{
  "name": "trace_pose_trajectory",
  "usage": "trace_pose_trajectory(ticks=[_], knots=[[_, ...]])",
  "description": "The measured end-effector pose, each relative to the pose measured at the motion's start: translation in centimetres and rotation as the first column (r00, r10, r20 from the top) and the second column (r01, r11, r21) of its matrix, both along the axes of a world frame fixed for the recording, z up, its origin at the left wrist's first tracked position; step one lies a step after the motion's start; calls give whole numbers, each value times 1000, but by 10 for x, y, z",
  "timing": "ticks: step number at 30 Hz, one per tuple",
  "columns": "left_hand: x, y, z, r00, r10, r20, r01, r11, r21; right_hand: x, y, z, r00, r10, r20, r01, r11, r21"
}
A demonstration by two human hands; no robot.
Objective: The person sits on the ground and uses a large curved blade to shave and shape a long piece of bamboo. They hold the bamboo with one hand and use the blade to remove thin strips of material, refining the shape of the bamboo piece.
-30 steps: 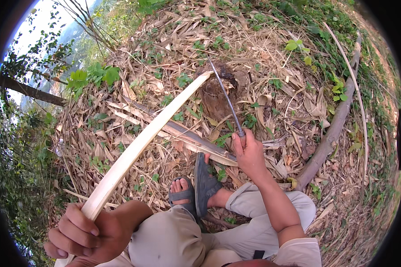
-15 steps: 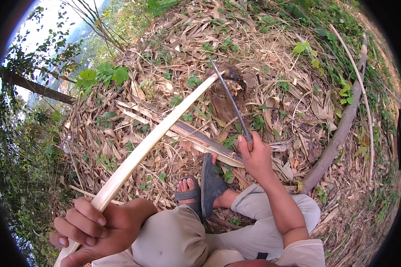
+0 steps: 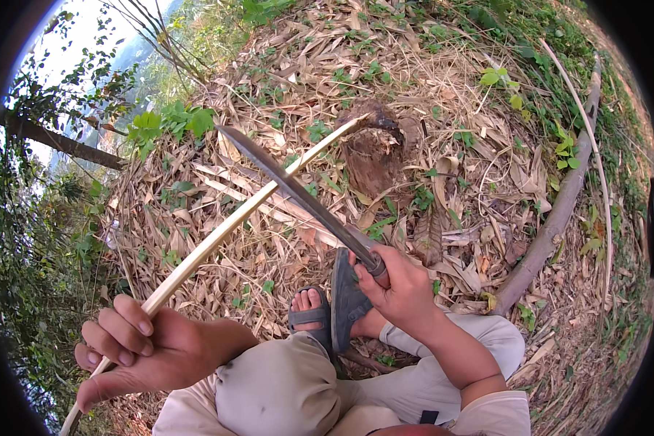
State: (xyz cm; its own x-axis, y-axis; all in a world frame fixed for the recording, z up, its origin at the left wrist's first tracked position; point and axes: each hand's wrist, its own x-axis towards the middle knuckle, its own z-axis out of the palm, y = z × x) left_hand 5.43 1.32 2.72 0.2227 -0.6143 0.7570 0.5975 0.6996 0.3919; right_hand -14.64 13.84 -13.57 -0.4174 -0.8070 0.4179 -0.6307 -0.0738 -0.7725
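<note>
A long, pale, peeled strip of wood (image 3: 209, 247) runs from the lower left up to a brown tree stump (image 3: 367, 166), its far tip resting at the stump's top. My left hand (image 3: 163, 347) is closed around the strip near its lower end. My right hand (image 3: 401, 285) grips the short handle of a machete (image 3: 314, 207). The dark blade crosses the strip partway along, its tip pointing to the upper left. Whether the edge touches the wood or passes just above it, I cannot tell.
My sandalled feet (image 3: 344, 309) and bent knees are close below the machete. Split wood pieces (image 3: 298, 218) lie among dry leaves under the strip. A long branch (image 3: 552, 240) lies at the right, and a dark trunk (image 3: 65, 147) stretches across the far left.
My right hand has brought the machete back from the stump towards me, and the blade has swung left across the strip. The strip has rolled in my left hand and shows a narrower face.
</note>
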Motion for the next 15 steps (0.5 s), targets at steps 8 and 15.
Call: trace_pose_trajectory(ticks=[8,15], knots=[[-9,11,5,997,-74,-7,74,997,33,-25,-13,-24,978,-85,188,47,979,198],[1,0,-4,998,-52,22,54,996,-76,-3,0,4,972,52,-231,-82,989,-125]])
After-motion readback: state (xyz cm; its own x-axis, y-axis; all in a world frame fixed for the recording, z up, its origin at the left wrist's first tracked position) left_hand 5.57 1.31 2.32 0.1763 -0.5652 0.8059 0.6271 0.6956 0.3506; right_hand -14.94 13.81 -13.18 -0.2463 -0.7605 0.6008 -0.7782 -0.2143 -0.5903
